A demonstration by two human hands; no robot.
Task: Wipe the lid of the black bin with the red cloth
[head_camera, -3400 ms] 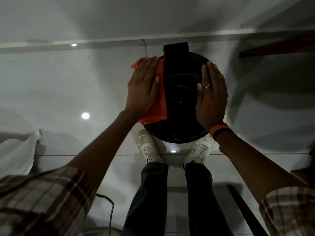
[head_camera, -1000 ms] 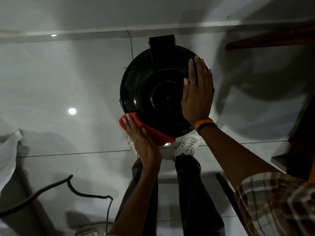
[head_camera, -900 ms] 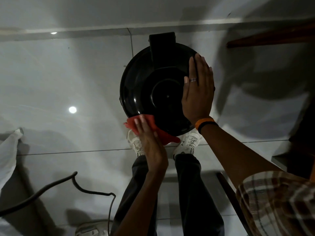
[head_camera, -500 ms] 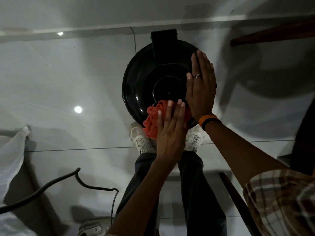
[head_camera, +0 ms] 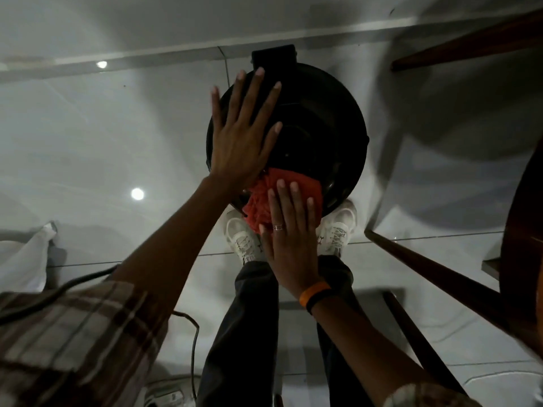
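Two hands were on the bin when I looked down from the head camera. My left hand [head_camera: 239,142] lay flat, fingers spread wide and straight, over the left part of the black lid [head_camera: 320,124], its fingertips reaching toward the hinge block [head_camera: 274,58] at the far edge. My right hand [head_camera: 291,239], with a ring on one finger and an orange wristband [head_camera: 314,292] at the wrist, pressed down flat on the red cloth [head_camera: 258,198], fingers extended and close together, not curled around it. That cloth sat bunched at the near edge of the lid, part of it hanging off the rim toward me, touching the heel of the left hand.

The lid was round, glossy and closed on the black bin, which stood on the pale tiled floor [head_camera: 88,148] close to the wall base. My two white shoes [head_camera: 242,239] showed just below the bin's near rim, either side of the right hand. Dark wooden furniture legs [head_camera: 435,274] crossed the right side, a black cable [head_camera: 192,348] trailed over the floor at lower left, and something white [head_camera: 23,259] lay at the left edge.
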